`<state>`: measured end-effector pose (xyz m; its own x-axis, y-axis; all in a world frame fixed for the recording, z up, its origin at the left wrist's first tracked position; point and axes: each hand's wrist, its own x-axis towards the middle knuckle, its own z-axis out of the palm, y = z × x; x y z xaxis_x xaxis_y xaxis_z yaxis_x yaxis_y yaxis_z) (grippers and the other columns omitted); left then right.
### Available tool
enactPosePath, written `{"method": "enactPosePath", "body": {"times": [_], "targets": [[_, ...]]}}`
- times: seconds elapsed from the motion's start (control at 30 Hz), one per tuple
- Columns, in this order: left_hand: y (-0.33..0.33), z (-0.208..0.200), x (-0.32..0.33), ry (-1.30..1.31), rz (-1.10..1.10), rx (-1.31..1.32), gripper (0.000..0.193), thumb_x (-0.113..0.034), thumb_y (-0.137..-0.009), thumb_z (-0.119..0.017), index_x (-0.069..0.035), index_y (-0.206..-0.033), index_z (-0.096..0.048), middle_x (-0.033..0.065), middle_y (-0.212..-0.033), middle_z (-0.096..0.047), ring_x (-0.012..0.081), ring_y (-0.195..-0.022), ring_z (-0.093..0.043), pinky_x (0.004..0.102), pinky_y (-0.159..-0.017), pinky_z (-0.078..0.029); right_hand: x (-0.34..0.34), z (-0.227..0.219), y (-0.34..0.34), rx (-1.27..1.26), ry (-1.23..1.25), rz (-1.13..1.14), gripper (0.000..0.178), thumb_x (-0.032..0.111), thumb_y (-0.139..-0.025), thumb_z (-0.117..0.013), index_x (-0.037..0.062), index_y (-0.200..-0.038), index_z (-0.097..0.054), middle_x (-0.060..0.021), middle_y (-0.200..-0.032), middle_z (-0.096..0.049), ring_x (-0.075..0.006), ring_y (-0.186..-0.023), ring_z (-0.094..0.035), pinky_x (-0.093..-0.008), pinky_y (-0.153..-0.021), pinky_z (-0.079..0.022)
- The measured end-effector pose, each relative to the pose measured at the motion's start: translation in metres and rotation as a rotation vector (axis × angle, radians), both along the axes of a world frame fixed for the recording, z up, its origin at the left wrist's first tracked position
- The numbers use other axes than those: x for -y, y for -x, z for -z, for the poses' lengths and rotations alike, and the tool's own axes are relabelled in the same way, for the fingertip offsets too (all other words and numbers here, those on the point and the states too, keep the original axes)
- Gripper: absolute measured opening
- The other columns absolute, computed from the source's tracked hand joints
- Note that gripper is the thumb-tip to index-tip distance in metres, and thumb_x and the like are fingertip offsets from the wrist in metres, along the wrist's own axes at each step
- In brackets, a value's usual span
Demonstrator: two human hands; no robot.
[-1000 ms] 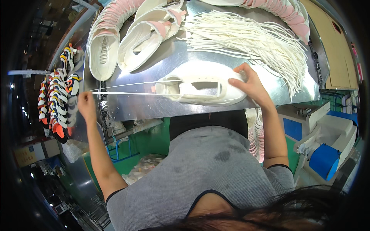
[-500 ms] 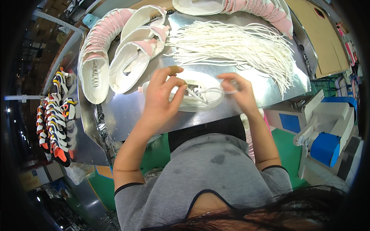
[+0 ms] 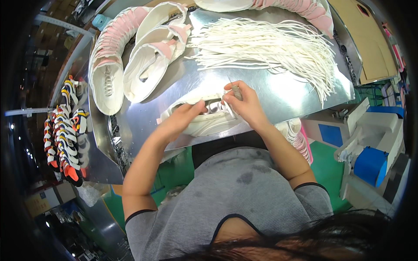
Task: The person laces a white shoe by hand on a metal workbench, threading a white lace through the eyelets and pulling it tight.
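A white shoe upper lies on the metal tabletop right in front of me, its toe to the right. My left hand grips its near side at the collar, the fingertips at the opening. Over the lacing area, my right hand is closed round a small tool with a grey-brown handle; a thin needle-like tip sticks out away from me. White shoelace shows in the opening between my hands, partly hidden by the right fingers.
Behind the shoe upper lies a large bundle of white laces. Nested white-and-pink uppers curve along the left, with looser uppers beside them. Colourful shoes stand farther left. A machine with a blue panel stands at right.
My left hand has let the lace go and come down onto the upper. My right hand has moved left to the lacing area, now with the needle-tipped tool showing in it.
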<state>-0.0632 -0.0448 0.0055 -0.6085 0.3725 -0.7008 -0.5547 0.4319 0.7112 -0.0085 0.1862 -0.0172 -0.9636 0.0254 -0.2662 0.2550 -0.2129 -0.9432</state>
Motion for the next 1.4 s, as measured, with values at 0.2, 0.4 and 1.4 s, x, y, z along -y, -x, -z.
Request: {"method": "enactPosePath", "body": {"times": [0.2,0.4,1.4], "targets": [[-0.013,-0.001,-0.044,-0.108,-0.224,-0.079,0.039,-0.037,-0.089,-0.075,-0.001,-0.102,-0.072,0.0065,-0.092,-0.070,0.0132,-0.075,-0.063,0.0280,-0.067,-0.050,-0.001,0.005,0.001,0.014,-0.369,-0.090,0.039,0.012,-0.086,-0.074,0.0052,-0.119,-0.055,-0.0096,-0.090,-0.072,-0.0133,-0.082,-0.066,-0.0279,-0.073,-0.051],[-0.029,0.004,-0.059,0.053,-0.277,-0.587,0.029,-0.018,-0.085,-0.078,0.004,-0.102,-0.074,0.0070,-0.091,-0.075,0.0132,-0.080,-0.069,0.0283,-0.071,-0.054,-0.003,0.012,-0.001,-0.083,-0.549,-0.152,0.040,0.016,-0.086,-0.075,0.0039,-0.118,-0.053,-0.0121,-0.092,-0.071,-0.0192,-0.083,-0.067,-0.0308,-0.076,-0.051],[-0.042,0.015,-0.058,-0.164,-0.153,-0.613,0.016,-0.008,-0.095,-0.064,0.003,-0.106,-0.069,0.0046,-0.086,-0.072,0.0106,-0.080,-0.064,0.0269,-0.071,-0.051,-0.004,0.002,0.006,-0.475,-1.051,-0.287,0.012,0.018,-0.085,-0.064,0.0067,-0.086,-0.060,-0.0157,-0.075,-0.067,-0.0352,-0.073,-0.069,-0.0453,-0.065,-0.054]]}}
